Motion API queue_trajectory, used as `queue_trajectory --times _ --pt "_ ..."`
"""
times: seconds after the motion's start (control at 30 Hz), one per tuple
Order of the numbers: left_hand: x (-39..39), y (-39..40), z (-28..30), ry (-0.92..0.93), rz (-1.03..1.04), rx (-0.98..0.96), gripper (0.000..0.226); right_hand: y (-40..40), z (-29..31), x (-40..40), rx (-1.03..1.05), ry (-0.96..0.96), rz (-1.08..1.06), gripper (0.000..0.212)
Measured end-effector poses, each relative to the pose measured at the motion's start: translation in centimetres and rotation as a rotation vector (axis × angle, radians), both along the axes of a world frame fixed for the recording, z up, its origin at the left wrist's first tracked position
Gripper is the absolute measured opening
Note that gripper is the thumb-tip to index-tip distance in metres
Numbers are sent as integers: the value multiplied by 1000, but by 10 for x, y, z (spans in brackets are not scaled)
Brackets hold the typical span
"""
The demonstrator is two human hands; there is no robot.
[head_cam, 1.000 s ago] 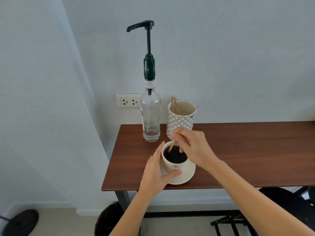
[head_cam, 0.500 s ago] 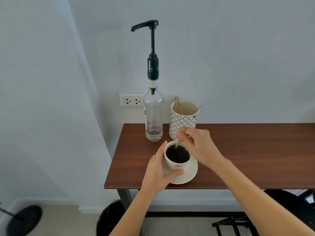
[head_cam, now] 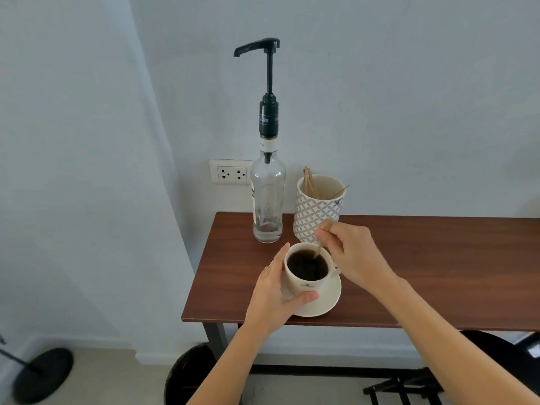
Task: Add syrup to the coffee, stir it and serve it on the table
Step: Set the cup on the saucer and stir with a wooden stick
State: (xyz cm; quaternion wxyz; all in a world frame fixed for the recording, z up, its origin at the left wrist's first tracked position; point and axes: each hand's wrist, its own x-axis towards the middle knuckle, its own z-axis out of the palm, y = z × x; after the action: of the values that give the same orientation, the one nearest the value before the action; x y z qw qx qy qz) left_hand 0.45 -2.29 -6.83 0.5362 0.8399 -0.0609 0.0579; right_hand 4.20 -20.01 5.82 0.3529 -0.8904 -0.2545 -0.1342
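Observation:
A white coffee cup point(head_cam: 306, 283) full of dark coffee stands on a white saucer point(head_cam: 327, 299) near the front left of the brown table point(head_cam: 423, 258). My left hand point(head_cam: 274, 296) wraps around the cup's left side, thumb on its front. My right hand point(head_cam: 350, 255) pinches a thin wooden stir stick point(head_cam: 319, 249) whose lower end dips into the coffee at the cup's far right. Behind the cup stands a clear glass syrup bottle point(head_cam: 268, 200) with a tall black pump, nearly drained.
A patterned white holder point(head_cam: 317, 211) with several wooden sticks stands right of the bottle, just behind my right hand. A wall socket point(head_cam: 231, 173) sits behind the bottle. Below the table are a dark bin point(head_cam: 190, 375), a round black base point(head_cam: 41, 374) and a black stool point(head_cam: 496, 355).
The stick has swung from the cup's left side to its far right as my right hand circles. My left hand keeps its hold on the cup. The view has shifted slightly.

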Motion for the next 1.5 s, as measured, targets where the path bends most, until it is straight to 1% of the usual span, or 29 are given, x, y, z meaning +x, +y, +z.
queue_trajectory --times 0.1,0.2,0.23,0.3,0.4,0.47,0.53,0.63,0.67,0.77,0.87,0.93,1.0,1.07,1.1,1.17,1.27,1.33,1.4,1.43,1.5 --pt "1 0 0 2 11 1 104 -11 2 -7 -8 66 -9 24" --pt "2 0 -2 -3 12 1 105 4 2 -18 81 181 62 19" --pt "2 1 -2 -3 10 -1 105 11 1 -19 112 184 70 17" --pt "1 1 -2 -7 6 -3 105 19 -1 -14 136 128 58 16" --pt "1 0 -1 -7 9 2 105 7 -2 0 79 34 -21 17" --pt "1 0 -2 -8 10 9 105 -7 -2 2 18 38 -55 22" --pt "2 0 -2 -7 10 10 104 -11 -2 -5 -12 70 -45 25" --pt "3 0 -3 -2 17 11 106 7 -1 -17 81 176 24 22" --pt "3 0 -4 0 16 9 106 14 -2 -18 118 184 35 21" --pt "2 0 -4 -4 10 8 105 22 -5 -8 155 123 3 17" --pt "1 0 -3 -7 9 7 104 4 -6 3 75 47 -105 21" --pt "2 0 -2 -9 14 11 104 -7 -5 1 42 39 -130 25" --pt "3 1 -3 -7 19 11 104 -7 -2 -9 41 87 -90 24" --pt "3 1 -4 -1 20 8 105 4 -1 -16 100 167 -12 20" --pt "3 1 -5 0 16 7 106 10 -2 -17 130 179 12 20" --pt "2 1 -5 -3 9 5 106 18 -4 -11 142 130 8 19" --pt "1 0 -3 -8 7 1 104 10 -2 2 64 40 -60 18" --pt "0 0 -2 -11 12 2 104 -3 2 3 -10 48 -86 22" --pt "1 1 -1 -12 18 3 104 -8 5 -4 -60 81 -46 25" --pt "2 0 -2 -12 20 5 104 -4 6 -9 -43 108 -12 25" --pt "2 1 -3 -12 20 6 106 10 3 -16 71 168 60 21"
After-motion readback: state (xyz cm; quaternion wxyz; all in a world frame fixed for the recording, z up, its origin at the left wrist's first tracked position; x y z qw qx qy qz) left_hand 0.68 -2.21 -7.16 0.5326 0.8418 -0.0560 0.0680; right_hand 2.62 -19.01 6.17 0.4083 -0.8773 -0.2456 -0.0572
